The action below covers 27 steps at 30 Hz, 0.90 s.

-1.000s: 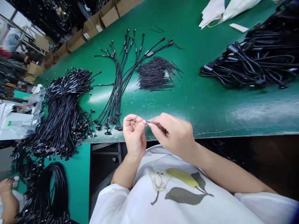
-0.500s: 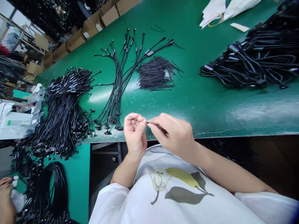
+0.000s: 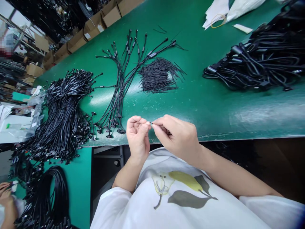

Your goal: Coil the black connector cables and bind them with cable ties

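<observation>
Near the table's front edge, my left hand (image 3: 139, 135) pinches one end of a thin black wire piece (image 3: 151, 123) between thumb and fingertips. My right hand (image 3: 176, 133) grips the same piece from the other side, its thumb and forefinger closed. Only a short stretch shows between the two hands; the rest is hidden in the fingers. Beyond them lies a heap of similar short thin black strands (image 3: 157, 76). Left of that heap, a loose fan of black cables (image 3: 121, 86) with plugs at their ends rests on the green table (image 3: 202, 108).
A thick bundle of black cables (image 3: 66, 105) lies to the left, with coiled cables (image 3: 58, 190) below it. Another black cable pile (image 3: 259, 63) sits at the right, near white bags (image 3: 219, 11). Cardboard boxes (image 3: 95, 28) line the back edge. Another person's hand (image 3: 6, 194) shows at lower left.
My hands stay almost in place, still pinching the thin wire piece, with only slight finger shifts. At the lower left the other person's hand has moved.
</observation>
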Tool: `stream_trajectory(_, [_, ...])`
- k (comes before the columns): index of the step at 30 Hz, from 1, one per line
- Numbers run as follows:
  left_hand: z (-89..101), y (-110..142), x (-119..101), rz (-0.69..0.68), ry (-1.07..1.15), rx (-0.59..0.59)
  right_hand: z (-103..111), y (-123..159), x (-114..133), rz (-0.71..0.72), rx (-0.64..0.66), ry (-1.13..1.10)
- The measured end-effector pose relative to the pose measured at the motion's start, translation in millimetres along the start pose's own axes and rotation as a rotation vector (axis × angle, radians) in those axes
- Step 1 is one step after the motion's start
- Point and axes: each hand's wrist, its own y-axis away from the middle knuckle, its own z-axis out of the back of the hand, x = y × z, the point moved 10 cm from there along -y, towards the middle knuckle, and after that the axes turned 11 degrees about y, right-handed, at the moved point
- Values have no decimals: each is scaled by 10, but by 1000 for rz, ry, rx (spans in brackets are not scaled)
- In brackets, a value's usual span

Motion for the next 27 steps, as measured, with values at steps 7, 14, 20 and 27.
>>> stream_trajectory(7, [23, 32, -80, -111, -87, -24, 9, -18, -28, -41, -1, 7])
stream_trajectory(14, [-1, 50, -80, -134, -62, 1, 47, -38, -17, -53, -40, -16])
stream_trajectory(20, [13, 53, -44, -97, -79, -16, 59, -24, -10, -47, -61, -11])
stream_trajectory(27, [23, 44, -13, -52, -61, -8, 37, -16, 16, -11, -40, 10])
